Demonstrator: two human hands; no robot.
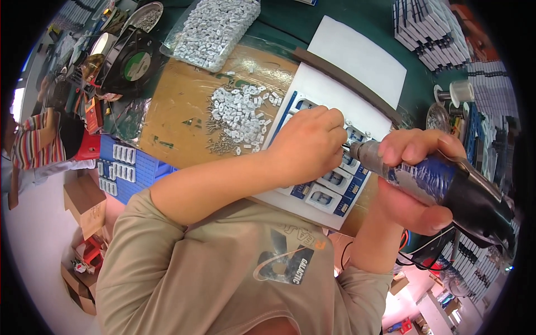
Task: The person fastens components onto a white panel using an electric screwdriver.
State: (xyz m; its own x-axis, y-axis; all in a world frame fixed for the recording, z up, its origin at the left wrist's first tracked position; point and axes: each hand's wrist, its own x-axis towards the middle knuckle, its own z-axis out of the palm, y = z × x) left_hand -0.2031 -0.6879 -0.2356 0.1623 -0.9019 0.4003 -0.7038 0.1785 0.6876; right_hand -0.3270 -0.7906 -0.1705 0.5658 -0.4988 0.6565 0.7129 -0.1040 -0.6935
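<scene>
Power screwdriver [424, 181] clamped in your right hand [399, 204], its front end aimed left over blue-and-white modules [324, 199] set in rows on a white board [301, 210]. Your left hand [310, 139] curls just beside that front end, fingers bent together; whether they pinch anything cannot be told. Farther left, loose white pieces [240, 114] and small screws [222, 147] lie on a brown board [173, 111], near a clear bag [212, 33] of similar pieces.
</scene>
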